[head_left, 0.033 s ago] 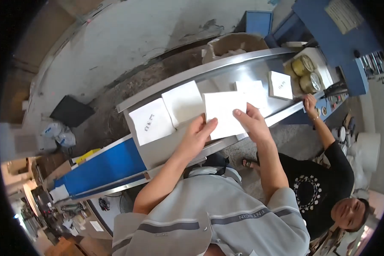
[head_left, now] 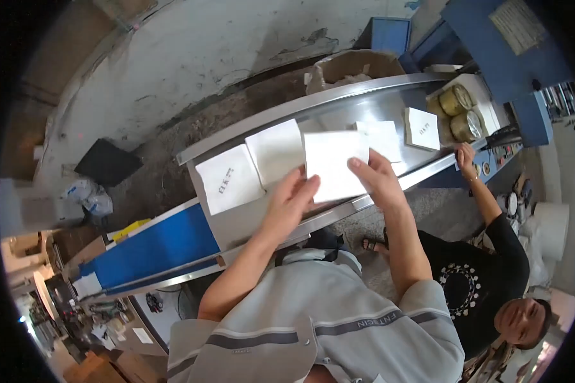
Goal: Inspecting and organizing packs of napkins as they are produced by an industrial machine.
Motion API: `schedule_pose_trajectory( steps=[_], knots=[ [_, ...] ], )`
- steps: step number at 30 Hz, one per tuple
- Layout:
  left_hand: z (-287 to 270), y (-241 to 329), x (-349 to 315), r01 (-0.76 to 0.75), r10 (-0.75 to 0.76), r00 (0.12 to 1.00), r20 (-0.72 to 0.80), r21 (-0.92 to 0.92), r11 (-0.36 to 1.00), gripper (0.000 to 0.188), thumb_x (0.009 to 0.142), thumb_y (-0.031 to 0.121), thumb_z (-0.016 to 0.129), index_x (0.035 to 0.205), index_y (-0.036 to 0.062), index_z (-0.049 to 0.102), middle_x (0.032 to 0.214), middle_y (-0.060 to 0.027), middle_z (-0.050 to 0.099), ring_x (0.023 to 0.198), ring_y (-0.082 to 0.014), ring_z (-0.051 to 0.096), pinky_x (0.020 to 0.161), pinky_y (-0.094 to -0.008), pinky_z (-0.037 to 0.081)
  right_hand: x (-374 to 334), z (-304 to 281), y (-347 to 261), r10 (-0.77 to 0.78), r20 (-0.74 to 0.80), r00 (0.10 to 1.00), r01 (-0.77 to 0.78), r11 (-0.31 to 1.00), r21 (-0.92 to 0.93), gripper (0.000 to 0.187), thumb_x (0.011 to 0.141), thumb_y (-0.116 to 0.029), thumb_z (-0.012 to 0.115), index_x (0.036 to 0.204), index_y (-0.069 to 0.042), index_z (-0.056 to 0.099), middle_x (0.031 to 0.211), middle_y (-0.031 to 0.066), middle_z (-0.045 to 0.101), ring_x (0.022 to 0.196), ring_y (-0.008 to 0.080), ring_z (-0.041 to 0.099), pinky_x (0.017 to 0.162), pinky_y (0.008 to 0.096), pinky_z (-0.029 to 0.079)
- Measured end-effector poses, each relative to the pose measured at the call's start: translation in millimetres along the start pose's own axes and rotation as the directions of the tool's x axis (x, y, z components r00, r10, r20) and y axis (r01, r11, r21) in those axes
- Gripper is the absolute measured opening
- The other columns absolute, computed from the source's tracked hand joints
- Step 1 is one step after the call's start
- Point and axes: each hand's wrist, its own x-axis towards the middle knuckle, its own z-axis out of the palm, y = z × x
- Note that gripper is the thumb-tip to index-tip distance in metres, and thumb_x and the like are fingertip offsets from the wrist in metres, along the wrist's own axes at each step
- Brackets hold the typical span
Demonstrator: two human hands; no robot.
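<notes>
Between my hands, above a metal table, is a square stack of white paper (head_left: 334, 167). My right hand (head_left: 382, 182) is closed on its right edge with the thumb on top. My left hand (head_left: 292, 203) is closed at its left edge, thumb near the lower left corner; its fingertips are partly hidden. Left of it on the table lie a printed white paper stack (head_left: 229, 180) and a plain white one (head_left: 273, 150). Beyond my right hand are another white paper stack (head_left: 380, 137) and a printed one (head_left: 421, 129).
The metal table (head_left: 338, 108) has a raised rim and joins a blue belt (head_left: 156, 246) on the left. Two round tins (head_left: 465, 126) sit at its right end beside a blue machine (head_left: 505, 57). A person in black (head_left: 473, 274) rests a hand on the rim. Behind stands a lined carton (head_left: 358, 67).
My left thumb has slid back from the face of the held paper stack toward its left edge. The stack has shifted slightly upward; my right hand keeps its grip.
</notes>
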Motion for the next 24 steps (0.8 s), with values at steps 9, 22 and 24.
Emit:
schedule_pose_trajectory(
  steps=[9,22,24],
  knots=[
    [-101.4,35.8,-62.1,-0.350,0.399,0.818,-0.414,0.190,0.917,0.040,0.103,0.019,0.053,0.137,-0.0006,0.048,0.122,-0.0184,0.064,0.112,-0.0263,0.065,0.091,-0.0349,0.055,74.0,73.3,5.6,-0.027,0.177,0.984,0.038,0.998,-0.057,0.035,0.095,-0.023,0.068,0.120,0.002,0.064,0.107,0.0082,0.070,0.096,0.0127,0.063,0.085,0.0273,0.051],
    [-124.2,29.4,-63.8,-0.330,0.359,0.820,-0.445,0.145,0.933,0.038,0.103,0.021,0.054,0.135,0.0013,0.051,0.122,-0.0163,0.064,0.110,-0.0260,0.066,0.089,-0.0333,0.056,84.7,83.1,25.1,0.015,0.167,0.986,0.045,0.935,-0.351,0.039,0.094,-0.024,0.069,0.119,0.005,0.063,0.099,0.0084,0.070,0.087,0.0115,0.062,0.076,0.0260,0.050],
    [-130.7,28.1,-67.4,-0.344,0.368,0.797,-0.479,0.140,0.928,0.038,0.103,0.021,0.054,0.135,0.0013,0.051,0.121,-0.0162,0.065,0.110,-0.0260,0.066,0.089,-0.0334,0.056,81.3,88.8,16.6,-0.017,0.172,0.985,0.097,0.875,-0.474,0.039,0.093,-0.024,0.069,0.119,0.005,0.063,0.095,0.0084,0.070,0.083,0.0113,0.062,0.072,0.0261,0.050]
  ],
)
